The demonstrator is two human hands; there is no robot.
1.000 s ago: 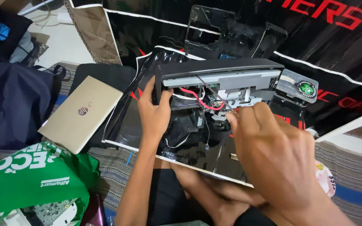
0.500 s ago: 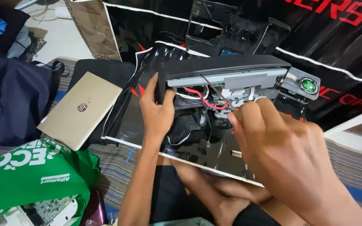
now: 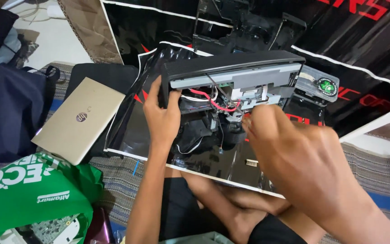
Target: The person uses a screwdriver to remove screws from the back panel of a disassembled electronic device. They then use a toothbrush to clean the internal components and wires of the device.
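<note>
We work on an opened black printer chassis (image 3: 231,72), which stands on a glossy black sheet (image 3: 127,131) spread over the floor just in front of our crossed legs. Its long axis runs left to right across the view, rising slightly toward the right, and its open underside faces us, exposing a grey metal frame (image 3: 231,77), a red wire (image 3: 208,100) and loose white leads. Our left hand (image 3: 161,115) wraps the left end of the chassis, thumb on the near face and fingers curled behind the edge, and holds the body tilted up. Our right hand (image 3: 294,153) reaches into the cavity near the wiring with its fingers drawn together; the fingertips are hidden behind the hand, so we cannot tell whether they pinch a part or merely touch it. We judge the main risks as follows: the left hand grips one end only, so the chassis may pivot or slide on the slick sheet; a pull at the wiring may tear a lead from its connector; a small part released inside may drop into the dark cavity and be lost. A small round-lidded container (image 3: 323,86) sits just beside the right end. A gold laptop (image 3: 80,119) and a green bag (image 3: 32,194) lie well apart at left.
</note>
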